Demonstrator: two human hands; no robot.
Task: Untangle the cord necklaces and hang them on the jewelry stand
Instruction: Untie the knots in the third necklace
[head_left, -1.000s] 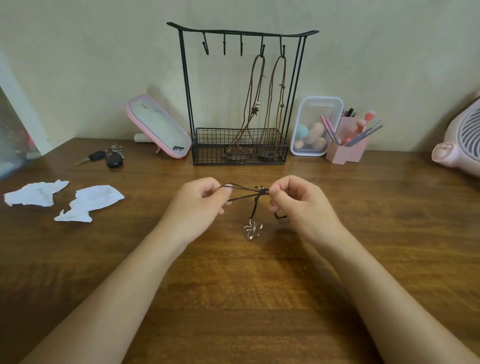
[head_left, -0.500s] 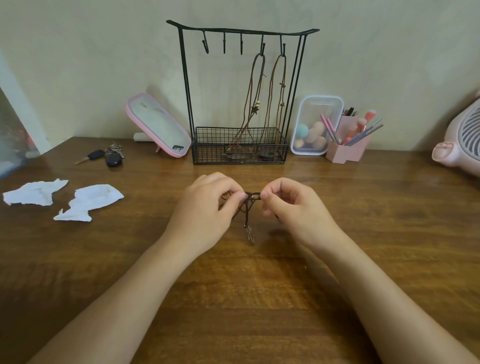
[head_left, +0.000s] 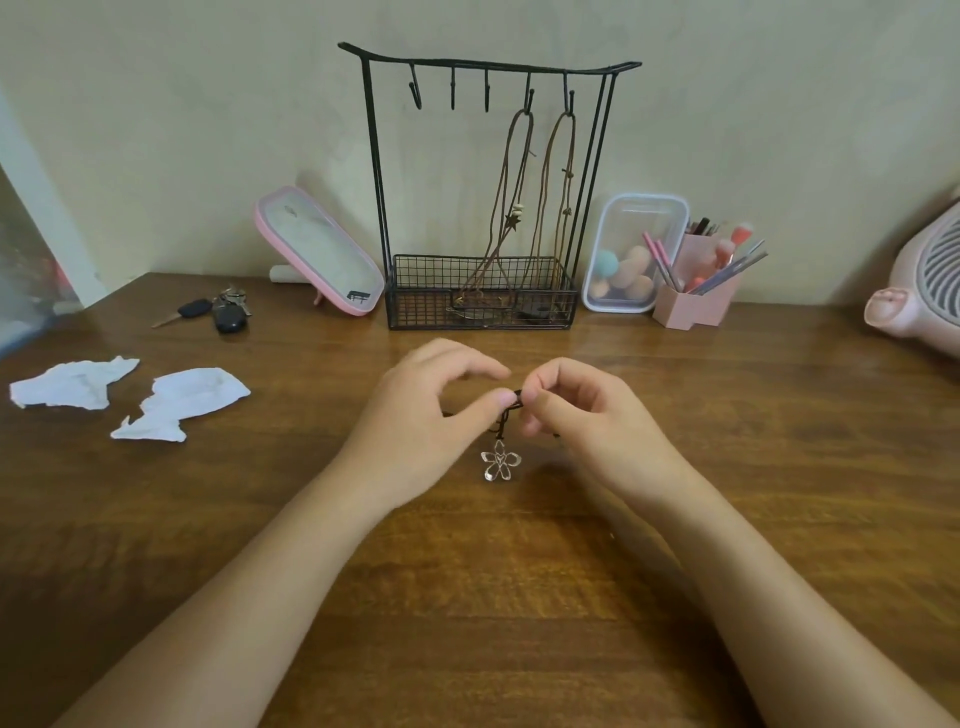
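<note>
Left hand (head_left: 421, 421) and right hand (head_left: 592, 415) each pinched cord (head_left: 503, 427) at knot — pendant (head_left: 500, 461) dangled below. Judged best: tease loops apart gently — hard pull would tighten tangle.

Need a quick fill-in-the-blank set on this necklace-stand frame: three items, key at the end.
1. The left hand and right hand both hold a dark cord whose pendant is shaped like a ___.
2. On the jewelry stand, ___ hooks carry brown necklaces.
3. In the picture, the pink mirror stands on the stand's ___.
Missing: flower; two; left.
</note>
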